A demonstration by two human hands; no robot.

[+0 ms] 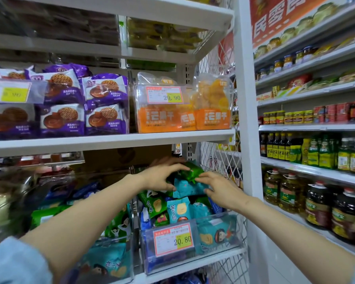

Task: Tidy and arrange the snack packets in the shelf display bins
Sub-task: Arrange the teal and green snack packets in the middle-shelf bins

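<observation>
1. Our left hand [162,177] extended from 8 o'clock on a bare forearm with a light-blue sleeve [12,263]. It gripped the green packet [190,171], fingers curled over the top and thumb beneath the left end.
2. Our right hand [219,189] lay at 4 o'clock of that packet. Its fingertips touched the packet's near right corner and its thumb rested against the teal packet [188,189]. We could not tell whether it pinched either one.
3. The green packet sat on top of the heap, towards the rear of the clear bin [217,215], touching the teal packet at its 6 o'clock.
4. The clear bin stood at the right end of the lower shelf [193,265], at 5 o'clock of the frame's centre. It was heaped with teal, green and blue packets, and its front wall bore a price tag [173,239] reading 20.80.
5. At the bin's 9 o'clock stood a neighbouring bin [115,238] holding green and teal packets.
6. At 12 o'clock, the upper shelf [111,140] carried orange packets [164,117] behind a 29.90 tag [164,95]. Purple biscuit packets [105,93] lay at their 9 o'clock.
7. A wire mesh panel [219,156] closed the unit at the bin's 2 o'clock. Further shelves at 3 o'clock held oil bottles [289,193] and dark sauce bottles [275,146].
</observation>
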